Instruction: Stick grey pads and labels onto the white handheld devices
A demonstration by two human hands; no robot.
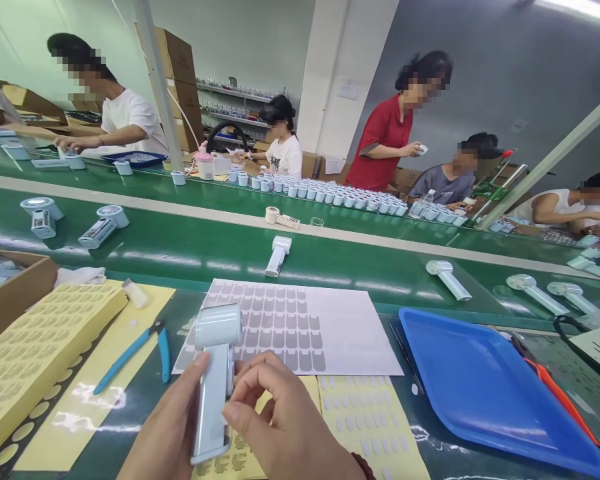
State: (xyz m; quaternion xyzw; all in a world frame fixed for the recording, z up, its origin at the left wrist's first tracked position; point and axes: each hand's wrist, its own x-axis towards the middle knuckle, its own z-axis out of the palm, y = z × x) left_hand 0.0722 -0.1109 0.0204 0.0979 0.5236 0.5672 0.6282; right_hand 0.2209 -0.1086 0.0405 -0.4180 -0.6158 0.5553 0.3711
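My left hand [173, 423] is wrapped round the handle of a light blue handheld device [214, 397] with a cylindrical head, held upright. My right hand [285, 413] is closed in a pinch at the right side of that handle; whatever is between its fingertips cannot be made out. Beyond the device lies a white sheet of grey labels [265, 320], partly covered by it. Under my right hand are a yellow sheet with small pale oval stickers [350, 420] and a yellow sheet with dark print [243, 460].
Blue-handled cutters [130, 360] lie left, beside a stack of yellow label sheets [45, 360]. A blue tray [490, 387] and orange-handled pliers [565, 400] are at the right. Similar devices [279, 255] lie on the green conveyor belt [350, 267]. Several co-workers sit or stand beyond it.
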